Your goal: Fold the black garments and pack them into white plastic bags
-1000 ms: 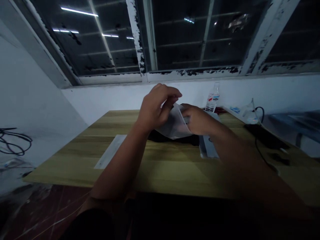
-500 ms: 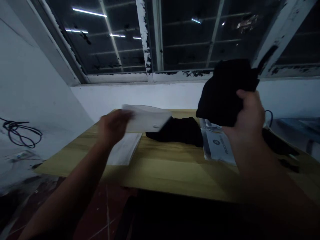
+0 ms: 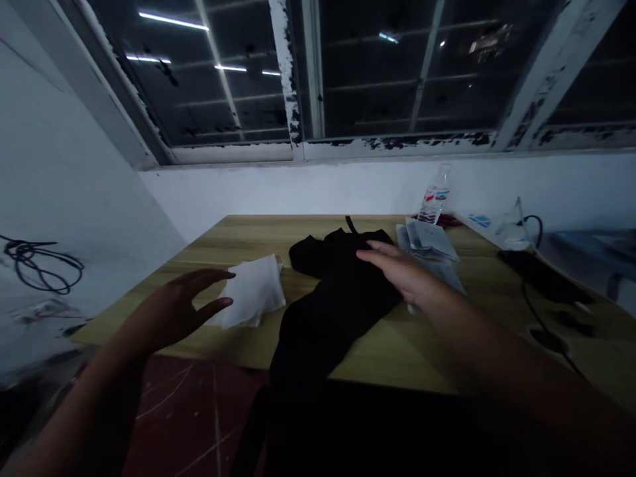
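My left hand [image 3: 183, 308] hovers open over the table, its fingertips just beside a folded white packet [image 3: 253, 291], apart from it. My right hand [image 3: 402, 273] is spread flat and holds nothing, with its fingers over a long black cloth garment [image 3: 332, 318]. I cannot tell whether they touch it. The garment lies across the table, and its lower part hangs over the front edge. A small strap sticks up at its far end. A stack of printed papers and plastic sleeves [image 3: 427, 240] lies just beyond my right hand.
The wooden table [image 3: 392, 351] stands against a white wall below a dark, peeling window. A plastic water bottle [image 3: 434, 197] stands at the back. A dark object with a black cable [image 3: 541, 278] lies at the right. A coiled cable [image 3: 34, 268] lies at the left.
The white packet has left my hands and now lies on the table. The black garment, raised in my right hand, has come down and now spreads over the table's front edge.
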Motion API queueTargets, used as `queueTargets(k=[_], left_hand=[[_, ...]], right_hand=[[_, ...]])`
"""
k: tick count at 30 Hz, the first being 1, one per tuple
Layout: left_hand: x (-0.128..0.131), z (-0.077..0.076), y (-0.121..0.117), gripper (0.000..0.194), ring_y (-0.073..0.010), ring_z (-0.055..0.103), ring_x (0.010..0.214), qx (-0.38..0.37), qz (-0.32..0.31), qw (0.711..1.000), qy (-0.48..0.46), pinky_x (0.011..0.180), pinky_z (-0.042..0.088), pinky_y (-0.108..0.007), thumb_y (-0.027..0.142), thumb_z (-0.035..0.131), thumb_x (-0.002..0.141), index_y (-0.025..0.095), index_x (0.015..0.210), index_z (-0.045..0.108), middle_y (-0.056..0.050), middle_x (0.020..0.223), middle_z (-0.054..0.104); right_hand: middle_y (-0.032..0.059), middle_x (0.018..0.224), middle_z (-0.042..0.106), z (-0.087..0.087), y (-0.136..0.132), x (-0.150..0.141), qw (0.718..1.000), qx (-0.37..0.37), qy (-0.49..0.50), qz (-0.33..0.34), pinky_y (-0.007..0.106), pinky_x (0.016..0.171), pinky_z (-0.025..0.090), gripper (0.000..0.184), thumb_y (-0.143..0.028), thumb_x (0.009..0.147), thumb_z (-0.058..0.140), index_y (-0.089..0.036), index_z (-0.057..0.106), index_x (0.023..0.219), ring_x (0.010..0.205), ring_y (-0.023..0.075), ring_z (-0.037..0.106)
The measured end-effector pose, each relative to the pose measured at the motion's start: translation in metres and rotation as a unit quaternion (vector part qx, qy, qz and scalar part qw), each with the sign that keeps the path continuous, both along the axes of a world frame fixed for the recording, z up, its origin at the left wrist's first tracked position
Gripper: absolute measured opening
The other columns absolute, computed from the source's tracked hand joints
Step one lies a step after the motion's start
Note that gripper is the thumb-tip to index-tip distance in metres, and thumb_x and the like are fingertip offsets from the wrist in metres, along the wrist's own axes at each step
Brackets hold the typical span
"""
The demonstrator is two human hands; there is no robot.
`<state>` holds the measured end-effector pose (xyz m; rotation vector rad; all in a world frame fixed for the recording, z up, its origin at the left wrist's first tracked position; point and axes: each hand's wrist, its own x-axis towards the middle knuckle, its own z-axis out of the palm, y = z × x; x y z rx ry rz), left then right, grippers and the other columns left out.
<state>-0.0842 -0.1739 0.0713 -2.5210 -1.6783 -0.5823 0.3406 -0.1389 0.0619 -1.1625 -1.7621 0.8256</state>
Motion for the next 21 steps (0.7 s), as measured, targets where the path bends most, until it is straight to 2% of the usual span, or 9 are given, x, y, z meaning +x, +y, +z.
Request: queueTargets(k=[3,6,8,9,12,15,18,20,21], left_hand=[[0.018,-0.007,-0.009,0.048,-0.0316,0.074,0.102,0.008,-0.005,0.999,-0.038,0.089,0.061,-0.043,0.064,0.057,0.094,0.027,0.122,0.071,-0.009,0.122,0.076],[0.043,-0.020,-0.026,0.043,-0.0282,0.073,0.107,-0.013,-0.121,0.992,-0.044,0.089,0.061,-0.039,0.054,0.059,0.098,0.027,0.130,0.066,-0.009,0.125,0.073],[0.059,-0.028,-0.038,0.050,-0.0282,0.067,0.119,-0.022,-0.235,0.971,-0.041,0.097,0.058,-0.040,0.055,0.063,0.096,0.028,0.138,0.061,-0.011,0.133,0.069],[0.066,-0.031,-0.043,0.059,-0.0290,0.064,0.124,-0.021,-0.287,0.957,-0.039,0.101,0.057,-0.041,0.059,0.066,0.093,0.028,0.142,0.058,-0.012,0.138,0.066],[0.084,-0.040,-0.050,0.077,-0.0324,0.057,0.131,-0.009,-0.373,0.928,-0.015,0.108,0.051,-0.046,0.067,0.076,0.080,0.032,0.145,0.057,-0.013,0.147,0.059],[0.092,-0.043,-0.047,0.051,-0.0295,0.060,0.125,-0.015,-0.365,0.931,0.003,0.109,0.047,-0.047,0.048,0.079,0.087,0.033,0.134,0.066,-0.008,0.136,0.067],[0.090,-0.042,-0.034,0.018,-0.0228,0.067,0.105,-0.033,-0.311,0.949,-0.037,0.102,0.049,-0.043,0.031,0.071,0.095,0.027,0.112,0.072,-0.005,0.108,0.075],[0.084,-0.039,-0.023,0.010,-0.0210,0.069,0.094,-0.021,-0.252,0.964,-0.081,0.095,0.051,-0.040,0.032,0.068,0.097,0.024,0.100,0.071,-0.004,0.095,0.075],[0.081,-0.038,-0.017,0.013,-0.0209,0.070,0.090,0.001,-0.206,0.973,-0.105,0.092,0.053,-0.039,0.035,0.066,0.097,0.023,0.097,0.071,-0.004,0.093,0.075]], right_hand=[[0.0027,0.078,0.075,-0.001,-0.003,0.038,0.976,0.016,-0.206,-0.071,0.034,0.060,0.052,0.027,-0.037,0.084,0.071,-0.027,0.069,0.109,0.068,0.0238,0.071],[0.0013,0.069,0.071,-0.004,-0.015,0.089,0.922,-0.008,-0.383,-0.061,0.033,0.057,0.047,0.032,-0.038,0.084,0.068,-0.024,0.068,0.113,0.061,0.0225,0.066],[0.0069,0.083,0.075,-0.007,-0.028,0.114,0.903,-0.022,-0.427,-0.039,0.036,0.063,0.049,0.043,-0.038,0.086,0.068,-0.021,0.065,0.125,0.069,0.0243,0.068],[0.0099,0.094,0.076,-0.010,-0.035,0.122,0.900,-0.019,-0.436,-0.013,0.038,0.070,0.052,0.041,-0.040,0.087,0.068,-0.022,0.067,0.123,0.079,0.0264,0.070],[0.0110,0.119,0.071,-0.019,-0.053,0.127,0.899,-0.002,-0.426,0.103,0.045,0.089,0.054,0.037,-0.052,0.086,0.071,-0.027,0.074,0.114,0.106,0.0310,0.067],[0.0094,0.127,0.066,-0.027,-0.063,0.118,0.901,0.034,-0.405,0.154,0.048,0.096,0.052,0.024,-0.046,0.086,0.072,-0.030,0.080,0.101,0.115,0.0317,0.063],[0.0082,0.113,0.070,-0.024,-0.061,0.109,0.912,0.053,-0.378,0.152,0.041,0.086,0.055,0.017,-0.035,0.090,0.066,-0.028,0.080,0.084,0.102,0.0271,0.067],[0.0064,0.098,0.072,-0.016,-0.055,0.104,0.928,0.090,-0.342,0.121,0.039,0.078,0.055,0.020,-0.036,0.092,0.063,-0.028,0.079,0.083,0.088,0.0247,0.069],[0.0060,0.092,0.072,-0.010,-0.050,0.101,0.935,0.132,-0.321,0.066,0.040,0.078,0.054,0.021,-0.037,0.093,0.062,-0.027,0.077,0.083,0.084,0.0249,0.069]])
